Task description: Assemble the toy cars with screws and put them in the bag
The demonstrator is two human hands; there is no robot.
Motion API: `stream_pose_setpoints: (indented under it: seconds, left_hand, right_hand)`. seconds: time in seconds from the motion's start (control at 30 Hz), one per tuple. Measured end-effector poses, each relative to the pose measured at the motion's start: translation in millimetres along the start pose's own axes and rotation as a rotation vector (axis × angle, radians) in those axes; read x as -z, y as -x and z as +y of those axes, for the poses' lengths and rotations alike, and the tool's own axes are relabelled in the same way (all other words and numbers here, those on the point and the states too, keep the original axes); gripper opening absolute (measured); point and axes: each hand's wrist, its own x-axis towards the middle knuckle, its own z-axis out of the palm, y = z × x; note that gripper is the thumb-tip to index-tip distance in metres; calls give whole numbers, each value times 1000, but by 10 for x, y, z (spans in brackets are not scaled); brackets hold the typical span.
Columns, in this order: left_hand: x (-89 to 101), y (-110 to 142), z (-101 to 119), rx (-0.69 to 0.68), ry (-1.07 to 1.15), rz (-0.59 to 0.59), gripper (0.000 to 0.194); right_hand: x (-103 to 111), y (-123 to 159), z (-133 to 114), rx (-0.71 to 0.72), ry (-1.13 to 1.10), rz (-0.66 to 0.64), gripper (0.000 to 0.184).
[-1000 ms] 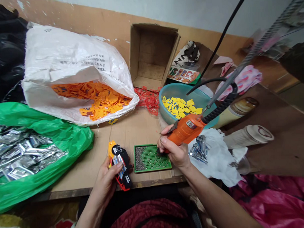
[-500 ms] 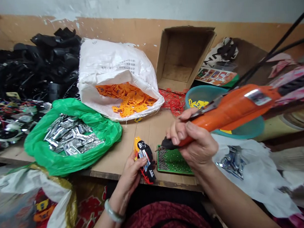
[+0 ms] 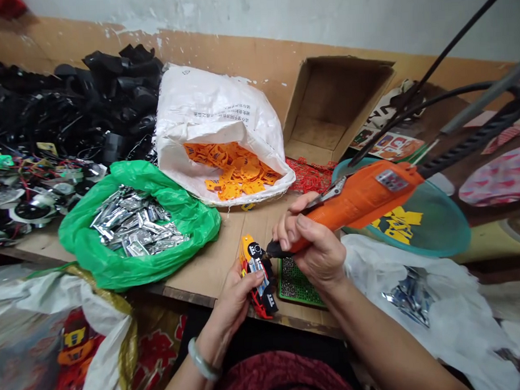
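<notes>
My left hand (image 3: 238, 295) is closed around a small toy car body (image 3: 250, 247) in orange, black and red, at the table's front edge. The thumb presses on a shiny silver piece (image 3: 257, 270) along its side. In my right hand (image 3: 315, 244) is an orange electric screwdriver (image 3: 358, 200), fingers wrapped round its front part. Its black nose points left, and its tip is at the upper end of the car body; whether they touch I cannot tell. Partly behind my right hand lies a green perforated tray (image 3: 304, 296) of small screws.
A green bag (image 3: 87, 263) of silver pieces lies left, a white sack (image 3: 214, 94) of orange parts behind. To the right are a teal basin (image 3: 453, 228) with yellow parts and a white bag (image 3: 365, 265). A cardboard box (image 3: 337, 101) stands behind. Black cables (image 3: 463, 28) hang at right.
The screwdriver has moved from the screw tray to the upper end of the toy car body. My left hand keeps its hold on the body. The whole view has shifted slightly.
</notes>
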Motion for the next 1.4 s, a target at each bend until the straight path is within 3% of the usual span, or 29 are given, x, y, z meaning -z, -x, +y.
stream_pose_setpoints:
  seconds: [0.67,0.87,1.03,1.17,1.4]
  left_hand:
    - [-13,9,-9,-27,-20,19,47]
    - [-28,14,-2,-36,-47,21,47]
    - [-42,-1,-2,-35,-41,29,49]
    - [8,-25,-39,0,-65,44,49]
    - [66,-46,-48,54,-117,38,48]
  right_hand:
    - [67,64,59,30,32,-143,19]
    - [93,91,120,-32,19,-191,19]
    - [107,79,145,-2,2,-176,18]
    - [291,110,14,32,91,-52,21]
    - [934,425,-193,96,290,140,16]
